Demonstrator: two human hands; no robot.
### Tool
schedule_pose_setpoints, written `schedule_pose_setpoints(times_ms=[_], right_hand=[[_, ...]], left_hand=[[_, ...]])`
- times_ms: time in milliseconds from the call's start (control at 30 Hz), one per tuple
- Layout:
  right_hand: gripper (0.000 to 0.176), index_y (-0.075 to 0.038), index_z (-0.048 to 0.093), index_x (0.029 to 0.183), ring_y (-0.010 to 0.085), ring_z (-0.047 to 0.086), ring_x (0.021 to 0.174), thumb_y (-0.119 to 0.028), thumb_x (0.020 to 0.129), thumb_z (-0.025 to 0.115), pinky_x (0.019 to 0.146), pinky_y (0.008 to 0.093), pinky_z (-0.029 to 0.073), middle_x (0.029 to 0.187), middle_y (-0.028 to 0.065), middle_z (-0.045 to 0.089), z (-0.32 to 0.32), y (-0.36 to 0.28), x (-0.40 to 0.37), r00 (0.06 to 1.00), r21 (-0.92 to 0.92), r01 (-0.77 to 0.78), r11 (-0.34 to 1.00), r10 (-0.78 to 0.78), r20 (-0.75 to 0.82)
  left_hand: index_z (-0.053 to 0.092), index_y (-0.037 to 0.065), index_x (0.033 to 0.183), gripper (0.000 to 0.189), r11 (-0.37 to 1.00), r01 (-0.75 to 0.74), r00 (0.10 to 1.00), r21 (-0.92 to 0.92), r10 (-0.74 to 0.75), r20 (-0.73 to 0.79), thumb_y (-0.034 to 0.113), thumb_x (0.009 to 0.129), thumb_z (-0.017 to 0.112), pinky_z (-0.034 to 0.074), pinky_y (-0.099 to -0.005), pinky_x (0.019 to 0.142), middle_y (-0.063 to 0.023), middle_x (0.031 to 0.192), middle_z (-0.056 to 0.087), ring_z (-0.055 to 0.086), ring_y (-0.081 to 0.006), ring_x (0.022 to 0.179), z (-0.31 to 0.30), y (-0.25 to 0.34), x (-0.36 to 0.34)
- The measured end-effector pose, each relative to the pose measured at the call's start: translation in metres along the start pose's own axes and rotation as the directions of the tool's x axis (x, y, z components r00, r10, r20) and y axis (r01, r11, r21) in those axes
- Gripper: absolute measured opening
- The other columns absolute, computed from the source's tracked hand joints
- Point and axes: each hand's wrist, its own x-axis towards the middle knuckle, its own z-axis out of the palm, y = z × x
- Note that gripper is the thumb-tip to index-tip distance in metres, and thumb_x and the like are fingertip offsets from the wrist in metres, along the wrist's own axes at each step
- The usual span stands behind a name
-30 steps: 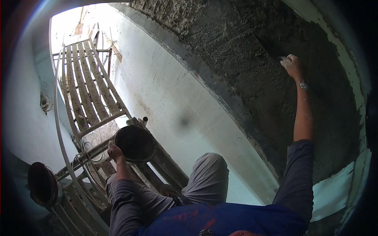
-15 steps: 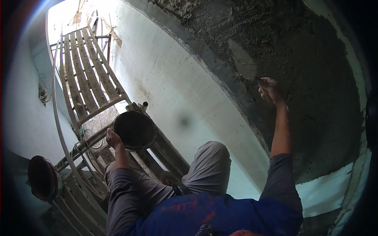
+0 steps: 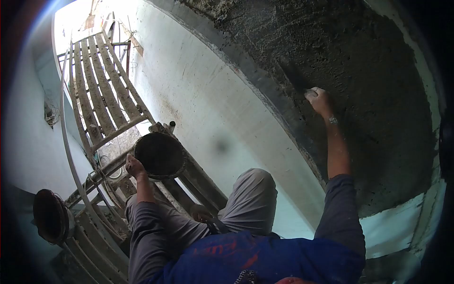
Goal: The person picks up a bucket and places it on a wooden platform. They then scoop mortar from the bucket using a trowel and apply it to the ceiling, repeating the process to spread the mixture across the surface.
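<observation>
Wet grey plaster wall (image 3: pixel 359 94) on the right: right hand (image 3: pixel 319 100) grip closed around the trowel (image 3: pixel 292 78) handle, blade flat against it. Left hand (image 3: pixel 135 166) grip pinches the near rim of the round mortar pan (image 3: pixel 160 155), low left above the wooden scaffold planks (image 3: pixel 101 94).

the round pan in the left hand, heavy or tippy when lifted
The round pan looks rigid, likely keeping its shape. The left hand grips one rim, so it may tilt away. Its dark inside may be loaded, adding weight; unclear.
</observation>
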Motion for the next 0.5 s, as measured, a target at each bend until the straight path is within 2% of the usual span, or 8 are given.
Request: schedule_pose_setpoints(times_ms=[100, 133, 267, 367, 467, 500], right_hand=[[0.036, -0.002, 0.064, 0.098, 0.0314, 0.063, 0.087, -0.032, 0.078, 0.063, 0.074, 0.0362, 0.047, 0.094, 0.0185, 0.065, -0.016, 0.012, 0.006, 0.999, 0.028, 0.011, 1.0, -0.01, -0.039], [0.036, -0.002, 0.064, 0.098, 0.0312, 0.063, 0.088, -0.032, 0.078, 0.063, 0.074, 0.0359, 0.047, 0.094, 0.0185, 0.065, -0.023, 0.014, 0.005, 0.998, 0.041, -0.053, 0.998, 0.054, -0.018], [0.034, -0.003, 0.064, 0.098, 0.0321, 0.062, 0.087, -0.032, 0.08, 0.061, 0.073, 0.0377, 0.048, 0.093, 0.0174, 0.065, -0.041, 0.034, 0.006, 0.995, 0.006, -0.068, 0.998, 0.068, -0.07], [0.035, -0.006, 0.063, 0.102, 0.0316, 0.062, 0.085, -0.033, 0.08, 0.062, 0.072, 0.0378, 0.048, 0.093, 0.017, 0.064, -0.07, 0.002, -0.017, 0.98, -0.199, -0.129, 0.971, 0.094, -0.178], [0.036, -0.003, 0.061, 0.101, 0.0302, 0.062, 0.084, -0.031, 0.078, 0.064, 0.073, 0.0365, 0.046, 0.099, 0.0149, 0.064, -0.08, -0.019, -0.036, 0.942, -0.191, -0.157, 0.969, 0.089, -0.323], [0.035, -0.004, 0.061, 0.101, 0.0283, 0.062, 0.083, -0.03, 0.079, 0.065, 0.071, 0.0353, 0.047, 0.098, 0.014, 0.064, -0.078, -0.017, -0.038, 0.943, -0.099, -0.092, 0.991, 0.054, -0.328]], left_hand=[[0.062, -0.005, 0.088, 0.049, 1.0, -0.005, 1.0, 0.024, 0.006, -0.031, 0.037, 0.093, 0.036, 0.041, -0.0391, 0.077, -0.022, 0.084, 0.063, 0.056, -0.0346, 0.079, 0.001, -0.001, 0.0], [0.062, -0.005, 0.089, 0.049, 0.999, -0.011, 0.999, 0.046, 0.013, -0.032, 0.036, 0.093, 0.036, 0.041, -0.039, 0.078, -0.0223, 0.085, 0.063, 0.056, -0.0352, 0.08, 0.002, -0.008, 0.004], [0.062, -0.005, 0.089, 0.048, 0.998, -0.004, 1.0, 0.063, 0.004, -0.006, 0.036, 0.093, 0.036, 0.041, -0.0393, 0.078, -0.0231, 0.086, 0.063, 0.056, -0.0367, 0.081, 0.003, -0.018, 0.011], [0.061, -0.005, 0.087, 0.047, 1.0, 0.015, 1.0, 0.0, -0.015, -0.007, 0.036, 0.093, 0.037, 0.041, -0.0399, 0.076, -0.0234, 0.084, 0.062, 0.056, -0.0366, 0.079, 0.003, -0.013, 0.009], [0.061, -0.004, 0.084, 0.047, 1.0, 0.016, 1.0, 0.018, -0.016, 0.008, 0.036, 0.093, 0.037, 0.041, -0.0405, 0.073, -0.0235, 0.08, 0.061, 0.056, -0.036, 0.076, 0.006, -0.023, 0.013], [0.06, -0.004, 0.083, 0.047, 0.999, 0.014, 1.0, 0.041, -0.014, 0.017, 0.036, 0.093, 0.037, 0.041, -0.0408, 0.071, -0.0235, 0.079, 0.061, 0.056, -0.0357, 0.074, 0.004, -0.021, 0.011]])
